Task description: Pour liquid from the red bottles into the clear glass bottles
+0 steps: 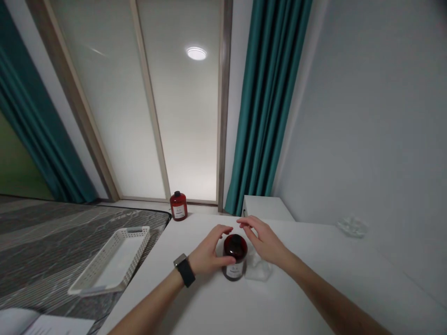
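Note:
A dark red-brown bottle (235, 246) with a black cap and white label stands on the white table (279, 307) between my hands. My left hand (211, 253), with a dark watch on its wrist, curves around the bottle's left side. Its thumb lies across the front by the label; the fingers reach behind the top, apart from it. To the upper right of the cap hovers my right hand (260, 237), its fingers bent and spread around nothing. Below that hand, beside the bottle, lies a clear, see-through object (258, 271) whose kind I cannot make out.
A second red bottle (179, 207) with a black cap stands at the table's far left corner. Left of the table are a white perforated basket (94, 267) and an open book (52, 324). Farther right sits a clear item (352, 227); behind the table is a white cabinet (267, 208).

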Action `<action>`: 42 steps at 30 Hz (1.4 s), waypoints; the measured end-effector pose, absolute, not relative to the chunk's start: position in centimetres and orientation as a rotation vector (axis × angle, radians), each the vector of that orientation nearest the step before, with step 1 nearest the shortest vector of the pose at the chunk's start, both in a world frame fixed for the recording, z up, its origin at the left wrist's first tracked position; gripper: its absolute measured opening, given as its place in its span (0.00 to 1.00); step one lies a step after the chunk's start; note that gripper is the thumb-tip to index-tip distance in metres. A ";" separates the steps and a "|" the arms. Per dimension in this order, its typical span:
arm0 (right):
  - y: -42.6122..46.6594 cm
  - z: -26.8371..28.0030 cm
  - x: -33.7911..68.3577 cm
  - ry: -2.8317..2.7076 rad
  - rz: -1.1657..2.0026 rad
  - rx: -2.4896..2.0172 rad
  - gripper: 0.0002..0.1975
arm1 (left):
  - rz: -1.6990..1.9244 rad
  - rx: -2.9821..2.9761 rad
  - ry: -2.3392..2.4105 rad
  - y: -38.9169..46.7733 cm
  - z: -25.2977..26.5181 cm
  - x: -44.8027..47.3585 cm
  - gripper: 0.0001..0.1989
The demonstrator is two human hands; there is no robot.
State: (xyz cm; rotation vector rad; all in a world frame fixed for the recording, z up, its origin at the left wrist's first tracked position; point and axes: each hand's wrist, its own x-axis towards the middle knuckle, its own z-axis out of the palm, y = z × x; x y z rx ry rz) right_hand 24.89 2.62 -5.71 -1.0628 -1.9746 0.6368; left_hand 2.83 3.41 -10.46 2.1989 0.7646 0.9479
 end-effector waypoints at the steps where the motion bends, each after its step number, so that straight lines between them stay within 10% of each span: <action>1: 1.9 -6.2 25.3 -1.960 0.561 -1.043 0.13 | 0.962 2.183 0.773 3.0 -10.9 3.1 0.36; 11: -0.9 -14.4 27.9 -1.710 0.425 -1.189 0.18 | 1.034 1.943 0.976 1.0 -14.1 4.2 0.42; 19: -1.5 -14.7 30.2 -1.909 0.683 -1.245 0.42 | 1.140 1.977 0.993 0.3 -15.1 3.6 0.40; 42: -1.3 -16.1 27.9 -1.602 1.150 -1.045 0.34 | 1.729 1.679 1.535 1.8 -15.2 2.8 0.20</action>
